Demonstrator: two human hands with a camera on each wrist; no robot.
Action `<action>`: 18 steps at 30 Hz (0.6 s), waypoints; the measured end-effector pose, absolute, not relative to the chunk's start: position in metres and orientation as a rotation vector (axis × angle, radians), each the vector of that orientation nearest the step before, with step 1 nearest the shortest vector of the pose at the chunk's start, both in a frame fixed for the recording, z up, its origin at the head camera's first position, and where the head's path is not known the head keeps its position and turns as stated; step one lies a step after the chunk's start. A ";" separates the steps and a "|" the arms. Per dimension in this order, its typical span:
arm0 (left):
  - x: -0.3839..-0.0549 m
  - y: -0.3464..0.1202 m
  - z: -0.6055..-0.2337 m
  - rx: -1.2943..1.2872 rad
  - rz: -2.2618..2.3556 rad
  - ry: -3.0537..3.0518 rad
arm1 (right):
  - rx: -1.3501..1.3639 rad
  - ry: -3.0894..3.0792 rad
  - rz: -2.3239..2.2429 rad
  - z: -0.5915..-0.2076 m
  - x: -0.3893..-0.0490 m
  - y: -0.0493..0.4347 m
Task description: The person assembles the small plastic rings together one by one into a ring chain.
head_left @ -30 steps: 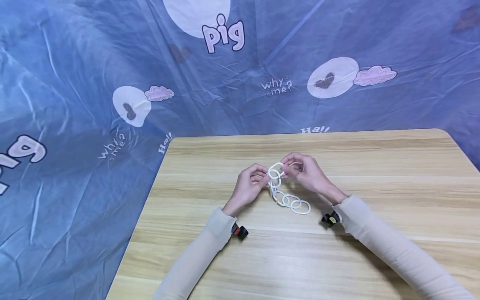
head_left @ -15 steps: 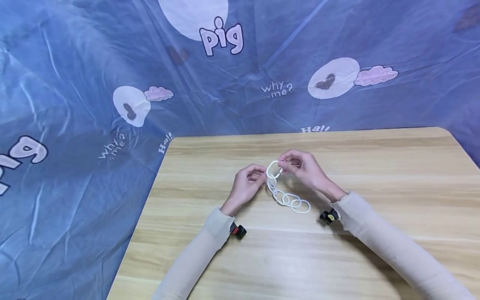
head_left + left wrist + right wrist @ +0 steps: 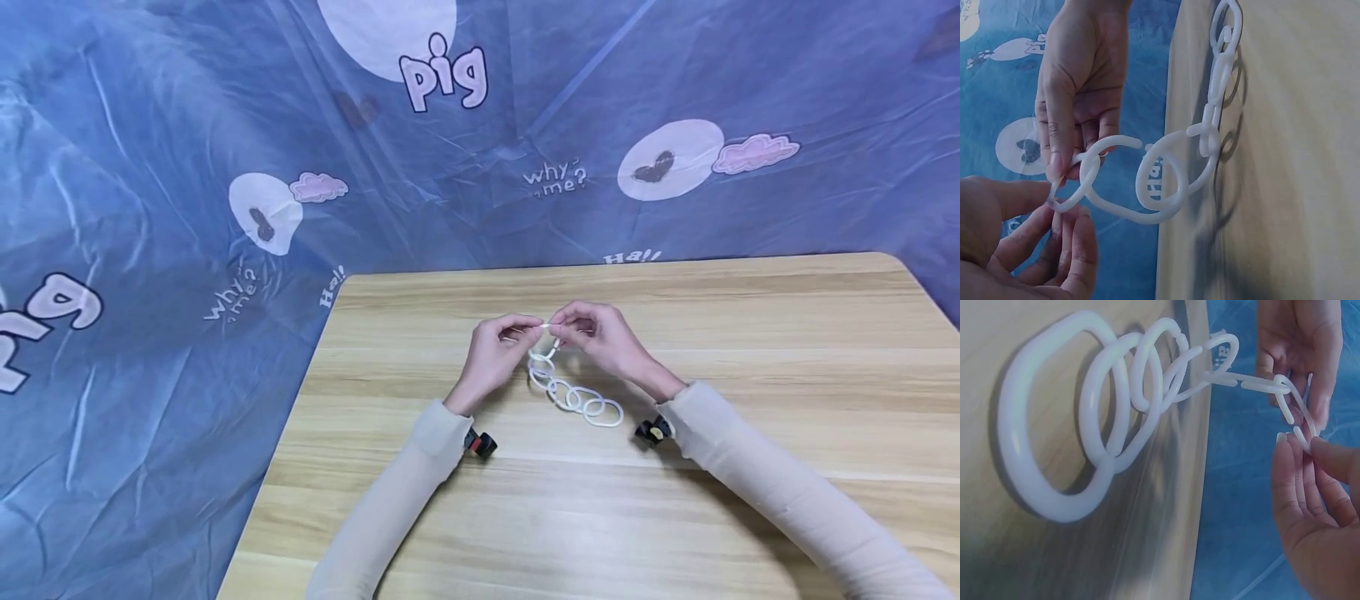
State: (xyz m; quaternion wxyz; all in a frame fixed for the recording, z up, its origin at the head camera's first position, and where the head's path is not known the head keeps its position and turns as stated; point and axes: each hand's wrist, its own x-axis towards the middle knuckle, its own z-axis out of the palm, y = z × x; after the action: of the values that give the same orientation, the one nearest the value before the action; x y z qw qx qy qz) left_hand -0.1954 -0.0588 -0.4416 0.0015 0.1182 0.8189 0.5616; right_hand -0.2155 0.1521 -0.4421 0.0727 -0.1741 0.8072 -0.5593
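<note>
Several white plastic chain links (image 3: 564,395) are joined in a row. Both hands meet at the raised end of the chain. My left hand (image 3: 497,354) pinches the end link (image 3: 1075,201) between thumb and fingers. On the same link, close beside, my right hand (image 3: 603,340) has its thumb and fingertips. The right wrist view shows a small gap in the held link (image 3: 1299,436), right by the right fingertips. From there the chain drops to the table, where its far link (image 3: 1013,434) lies flat. Fingertips hide part of the end link.
The chain's lower links rest on a wood-grain table (image 3: 555,517). Behind it and at the left hangs a blue printed cloth (image 3: 450,192). Black wrist cameras sit under both pale sleeves (image 3: 408,492).
My left hand has moved up from the chain's side to the end link, close to the right fingertips. The right hand has stayed nearly in place; the lower links have hardly shifted.
</note>
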 end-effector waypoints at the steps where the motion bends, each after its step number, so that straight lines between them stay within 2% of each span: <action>1: -0.196 -0.058 -0.441 0.378 1.754 2.570 | -0.525 2.424 -1.681 -0.442 -0.215 0.152; 18: -0.190 -0.066 -0.441 0.389 1.760 2.553 | -0.578 2.417 -1.562 -0.447 -0.198 0.169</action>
State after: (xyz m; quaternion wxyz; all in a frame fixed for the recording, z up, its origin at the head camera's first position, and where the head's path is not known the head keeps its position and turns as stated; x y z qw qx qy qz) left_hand -0.1900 -0.0663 -0.4411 0.0082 0.1245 0.8168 0.5632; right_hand -0.1978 0.1694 -0.4471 0.1032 -0.1960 0.8191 -0.5292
